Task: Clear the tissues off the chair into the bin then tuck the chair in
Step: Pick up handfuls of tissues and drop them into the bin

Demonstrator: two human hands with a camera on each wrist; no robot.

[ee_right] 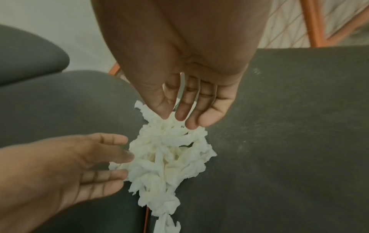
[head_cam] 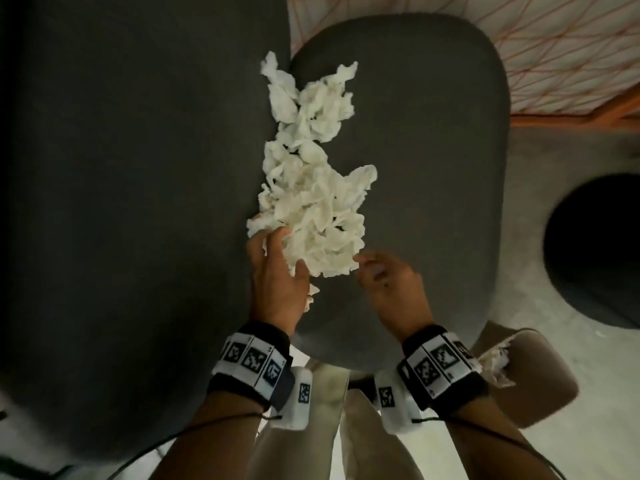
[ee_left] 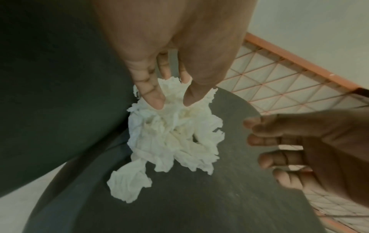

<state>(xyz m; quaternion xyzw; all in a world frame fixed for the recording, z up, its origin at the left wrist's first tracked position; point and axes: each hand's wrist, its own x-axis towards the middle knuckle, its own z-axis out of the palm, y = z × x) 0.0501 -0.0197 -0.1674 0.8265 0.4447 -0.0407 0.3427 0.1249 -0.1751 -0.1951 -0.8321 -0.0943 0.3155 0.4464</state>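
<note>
A long heap of crumpled white tissues [head_cam: 311, 202] lies on the dark grey chair seat [head_cam: 433, 168], along the seam with the chair back [head_cam: 138, 202]. My left hand [head_cam: 277, 268] lies against the near left end of the heap, its straight fingers [ee_left: 153, 100] touching the tissues [ee_left: 175, 138]. At the near right end, my right hand [head_cam: 384, 275] has loosely bent fingers, and their fingertips [ee_right: 181, 116] meet the edge of the tissues [ee_right: 169, 157]. Neither hand has lifted any tissue. A dark round bin mouth [head_cam: 595, 251] stands on the floor to the right.
An orange wire-mesh frame [head_cam: 536, 46] stands beyond the chair at the top right. A beige rounded object [head_cam: 540, 386] with a crumpled tissue [head_cam: 495, 365] at its edge sits near my right wrist. Pale floor lies around the chair.
</note>
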